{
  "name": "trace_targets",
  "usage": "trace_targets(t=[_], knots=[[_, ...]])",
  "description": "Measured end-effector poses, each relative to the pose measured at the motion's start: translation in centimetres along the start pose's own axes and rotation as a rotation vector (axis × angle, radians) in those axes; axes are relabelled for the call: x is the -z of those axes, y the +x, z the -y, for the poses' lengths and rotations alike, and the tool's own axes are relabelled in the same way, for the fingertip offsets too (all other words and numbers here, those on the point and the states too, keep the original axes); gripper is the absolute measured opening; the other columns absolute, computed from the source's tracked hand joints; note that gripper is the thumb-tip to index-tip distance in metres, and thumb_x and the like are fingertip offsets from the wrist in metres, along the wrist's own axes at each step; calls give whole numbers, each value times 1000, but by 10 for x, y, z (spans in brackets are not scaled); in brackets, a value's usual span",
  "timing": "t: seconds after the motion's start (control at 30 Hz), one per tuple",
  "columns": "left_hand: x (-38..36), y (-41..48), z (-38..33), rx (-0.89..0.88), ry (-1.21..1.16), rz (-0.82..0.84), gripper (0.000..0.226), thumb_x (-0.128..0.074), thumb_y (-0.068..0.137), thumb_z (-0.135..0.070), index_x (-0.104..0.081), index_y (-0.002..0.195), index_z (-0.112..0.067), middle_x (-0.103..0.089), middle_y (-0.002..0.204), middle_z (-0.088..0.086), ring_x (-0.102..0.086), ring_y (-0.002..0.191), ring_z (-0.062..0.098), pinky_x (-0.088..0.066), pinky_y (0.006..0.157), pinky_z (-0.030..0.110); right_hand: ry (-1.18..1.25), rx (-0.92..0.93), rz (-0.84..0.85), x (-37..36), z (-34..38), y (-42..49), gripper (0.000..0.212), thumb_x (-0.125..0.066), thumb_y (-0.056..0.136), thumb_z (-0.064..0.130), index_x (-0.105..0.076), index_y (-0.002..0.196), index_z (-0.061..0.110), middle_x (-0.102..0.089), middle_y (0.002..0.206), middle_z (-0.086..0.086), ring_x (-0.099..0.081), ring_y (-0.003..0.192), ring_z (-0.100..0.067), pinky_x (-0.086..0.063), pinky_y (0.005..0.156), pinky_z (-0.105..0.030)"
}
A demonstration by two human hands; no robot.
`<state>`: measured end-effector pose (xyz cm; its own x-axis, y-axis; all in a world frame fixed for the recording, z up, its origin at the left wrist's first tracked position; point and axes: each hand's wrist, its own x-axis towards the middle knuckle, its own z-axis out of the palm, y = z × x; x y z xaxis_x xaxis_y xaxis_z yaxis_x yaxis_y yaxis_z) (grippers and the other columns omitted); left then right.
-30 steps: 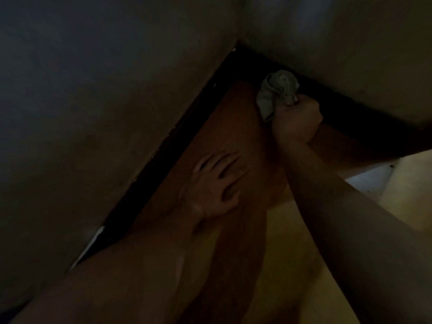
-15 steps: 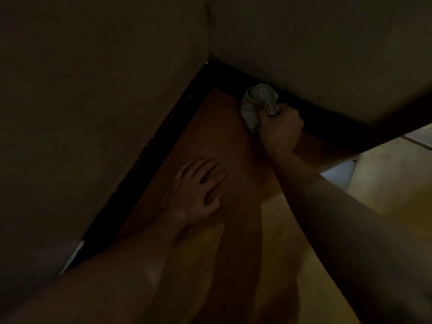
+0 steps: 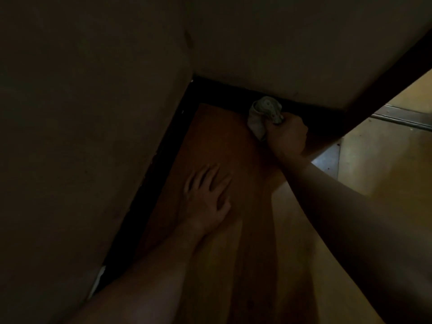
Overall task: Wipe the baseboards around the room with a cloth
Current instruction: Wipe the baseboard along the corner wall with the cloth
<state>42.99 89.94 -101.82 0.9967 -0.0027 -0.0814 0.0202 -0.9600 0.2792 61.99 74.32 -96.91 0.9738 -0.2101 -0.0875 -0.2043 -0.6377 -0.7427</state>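
Right hand presses bunched cloth against dark baseboard

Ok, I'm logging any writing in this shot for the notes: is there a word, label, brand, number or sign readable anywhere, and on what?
No text can be read in this view.
The cloth gripped in the right hand shows faint pale marks, too dim and blurred to tell whether they are print.
The dark baseboard, the walls and the wooden floor show no lettering.
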Motion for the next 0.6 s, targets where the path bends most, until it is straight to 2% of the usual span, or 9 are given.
trace_targets(t=[0.13,0.3,0.47,0.6], knots=[[-3,1,0,26,14,-14,60,-40,89,-53,-51,145,-37,-38,158,1,-32,143,25,-16,117,44,-28,-87,-83,7,-11,-1,34,-58,89,47,-71,101,18,-71,99,-7,-68,92,-27,-48,71,-31],[-8,2,-1,34,-2,-31,59,-44,87,-53,-55,142,-36,-40,157,2,-34,143,26,-23,116,50,-36,5,-17,-7,6,-1,28,-60,88,44,-69,96,19,-70,98,-7,-66,92,-30,-44,69,-32],[-10,3,-1,39,6,-55,62,-41,84,-57,-57,141,-36,-43,155,3,-38,141,30,-28,113,54,-35,-32,-75,-14,1,0,27,-60,86,43,-68,97,19,-69,100,-8,-66,95,-32,-45,70,-34],[-9,2,-1,38,3,-78,62,-43,84,-57,-57,140,-36,-46,154,3,-40,140,29,-30,112,52,-5,23,13,-33,20,1,35,-64,82,50,-70,98,20,-69,100,-8,-65,93,-27,-45,70,-33]])
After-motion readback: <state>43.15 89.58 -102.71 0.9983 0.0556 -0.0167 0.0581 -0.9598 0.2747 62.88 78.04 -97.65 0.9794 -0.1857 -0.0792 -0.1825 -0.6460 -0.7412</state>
